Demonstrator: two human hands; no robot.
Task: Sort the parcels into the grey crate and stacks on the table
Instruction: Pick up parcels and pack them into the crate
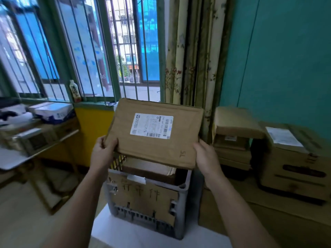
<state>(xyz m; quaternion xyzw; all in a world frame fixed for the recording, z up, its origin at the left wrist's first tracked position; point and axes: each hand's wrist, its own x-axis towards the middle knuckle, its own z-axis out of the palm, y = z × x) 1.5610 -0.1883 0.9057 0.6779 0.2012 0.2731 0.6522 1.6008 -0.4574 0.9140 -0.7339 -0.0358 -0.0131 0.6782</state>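
Observation:
A flat brown parcel (157,149) with a white shipping label is held up, tilted, above the grey crate (184,203). My left hand (103,151) grips its lower left corner and my right hand (206,156) grips its lower right corner. The crate stands on a white surface and has a piece of cardboard with handwritten characters on its front. More brown parcels (150,169) lie inside it, partly hidden by the held parcel.
A stack of brown parcels (232,136) stands on the wooden table (268,215) at the right, beside a taller cardboard box (295,163). A shelf with white packages (52,111) is at the left. A bottle (75,91) stands on the windowsill; a curtain hangs behind.

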